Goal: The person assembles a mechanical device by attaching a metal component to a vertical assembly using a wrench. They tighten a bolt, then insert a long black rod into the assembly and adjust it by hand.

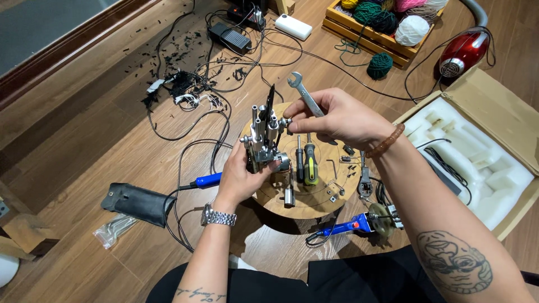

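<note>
Both forearms reach over the round wooden stool [303,209]: left hand [238,177] grips a small metal engine assembly [264,143] upright above its left edge, right hand [337,118] pinches a wrench [303,92] against it.

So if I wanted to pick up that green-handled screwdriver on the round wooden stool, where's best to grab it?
Probably the fat green-and-black handle of the screwdriver, pinched across its width from above. It lies flat on the round wooden stool, handle toward the person, and a black-handled screwdriver lies close on its left, so the right side looks clearer.
</note>
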